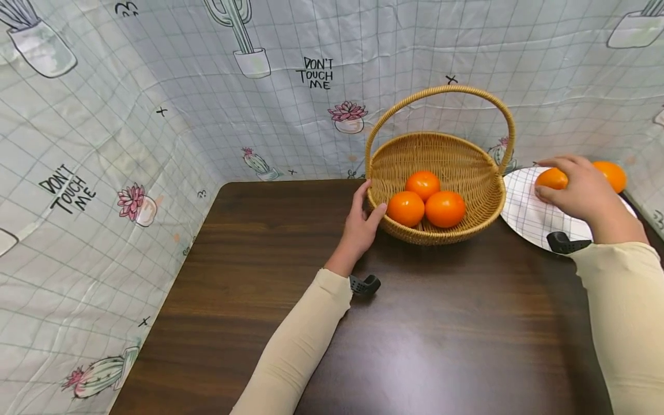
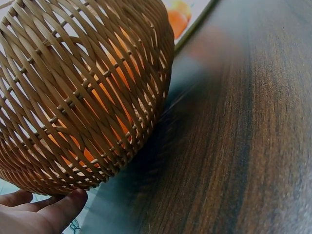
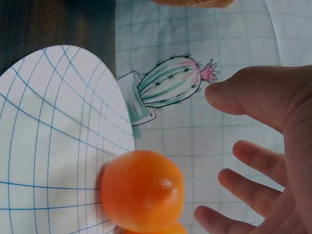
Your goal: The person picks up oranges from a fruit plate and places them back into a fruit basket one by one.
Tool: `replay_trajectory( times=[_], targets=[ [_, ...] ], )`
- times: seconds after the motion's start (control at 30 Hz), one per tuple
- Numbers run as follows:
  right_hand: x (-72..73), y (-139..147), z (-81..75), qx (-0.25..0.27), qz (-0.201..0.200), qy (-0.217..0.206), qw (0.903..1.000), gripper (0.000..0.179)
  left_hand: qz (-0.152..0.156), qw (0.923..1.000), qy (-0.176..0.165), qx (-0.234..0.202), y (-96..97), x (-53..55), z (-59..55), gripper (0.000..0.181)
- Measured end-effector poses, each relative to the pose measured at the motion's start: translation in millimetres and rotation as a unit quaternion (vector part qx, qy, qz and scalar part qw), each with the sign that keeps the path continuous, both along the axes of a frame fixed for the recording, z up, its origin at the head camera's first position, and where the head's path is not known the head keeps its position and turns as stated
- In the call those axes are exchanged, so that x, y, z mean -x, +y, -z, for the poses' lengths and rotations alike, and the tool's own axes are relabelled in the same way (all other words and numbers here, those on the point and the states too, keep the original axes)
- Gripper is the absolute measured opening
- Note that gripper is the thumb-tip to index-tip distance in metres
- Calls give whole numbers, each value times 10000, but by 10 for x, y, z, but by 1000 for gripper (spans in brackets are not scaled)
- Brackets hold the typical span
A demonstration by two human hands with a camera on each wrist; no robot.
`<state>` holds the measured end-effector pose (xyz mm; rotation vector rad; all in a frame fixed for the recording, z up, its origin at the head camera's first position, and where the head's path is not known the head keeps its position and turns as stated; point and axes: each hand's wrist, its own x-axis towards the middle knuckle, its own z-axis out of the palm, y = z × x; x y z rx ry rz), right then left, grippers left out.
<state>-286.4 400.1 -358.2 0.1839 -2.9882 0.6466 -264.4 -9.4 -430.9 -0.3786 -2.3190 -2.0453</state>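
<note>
A wicker basket (image 1: 479,190) with a tall arched handle holds three oranges (image 1: 445,208). My left hand (image 1: 358,225) holds its left rim, thumb towards the front and fingers along the outside. In the left wrist view, those fingertips meet the edge of the woven wall (image 2: 87,97), and orange shows through the gaps. To the right, a white plate (image 1: 526,210) with a blue grid carries two more oranges (image 1: 612,176). Over it hovers my right hand (image 1: 586,190), its thumb and fingers spread apart around the nearer orange (image 1: 551,178). The right wrist view shows a space between the fingers and the orange (image 3: 141,190).
Everything stands on a dark wooden table (image 1: 270,259). A gridded cloth (image 1: 290,127) with cactus drawings rises behind the basket and along both sides, close to the plate's far edge. Each wrist wears a black device (image 1: 365,285).
</note>
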Motion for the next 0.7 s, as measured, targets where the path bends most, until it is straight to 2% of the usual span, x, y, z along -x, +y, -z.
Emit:
replay_trajectory(
  times=[0.27, 0.3, 0.43, 0.53, 0.7],
  targets=[
    [93, 118, 102, -10, 188, -108, 9998, 57, 101, 9999, -18, -81, -5, -1, -1, 64],
    [102, 128, 119, -2, 232, -139, 9996, 57, 118, 9999, -60, -74, -9, -7, -18, 65],
    [132, 155, 177, 20, 450, -217, 9987, 59, 200, 9998, -100, -3, -34, -118, -199, 65],
    [157, 166, 211, 17, 626, -225, 9978, 63, 248, 9997, -28, 28, -45, -190, -312, 64],
    [196, 195, 275, -1, 812, -261, 9964, 69, 254, 9997, 1, 60, -44, -203, -324, 64]
  ],
)
